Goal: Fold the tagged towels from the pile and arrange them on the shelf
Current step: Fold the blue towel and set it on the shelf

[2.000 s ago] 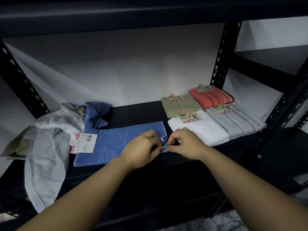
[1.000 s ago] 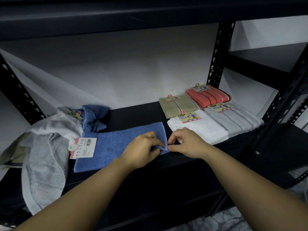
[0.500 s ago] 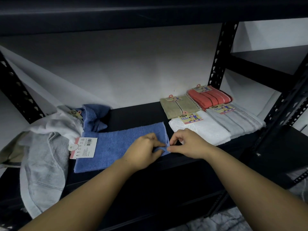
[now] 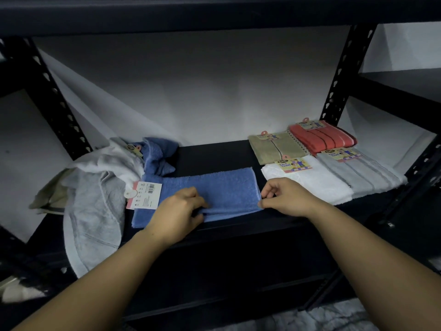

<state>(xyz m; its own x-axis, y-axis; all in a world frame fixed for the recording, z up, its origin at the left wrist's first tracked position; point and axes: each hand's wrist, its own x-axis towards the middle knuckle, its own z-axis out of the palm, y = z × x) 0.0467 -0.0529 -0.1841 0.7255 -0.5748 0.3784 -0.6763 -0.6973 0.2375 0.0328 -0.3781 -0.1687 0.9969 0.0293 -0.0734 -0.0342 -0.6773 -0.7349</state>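
far left of the frame, loose pile of towels (image 4: 95, 194) slumped over the shelf (image 4: 214, 154) lip, grey one hanging off the front edge; could slide off with any tug on cloth touching it. just right of that, card tag (image 4: 144, 195) lying on the left end of the blue towel (image 4: 222, 187), close against the pile; could get trapped inside the next fold, or snag and drag the pile along. centre, blue towel stretched in a long strip along the front edge, near edge doubled up. left hand (image 4: 177, 215) curled over that near edge, pinching the fold. right hand (image 4: 285, 195) pinching the strip's right end, fingers bunched. uneven pull from either hand likely to skew the layers and spoil the edges. lower right of centre, white folded towel (image 4: 310, 185) just beside the right hand; careless swing of the blue end could nudge it and the neat grey (image 4: 365, 175), tan (image 4: 274, 146) and red (image 4: 322, 136) ones out of line.
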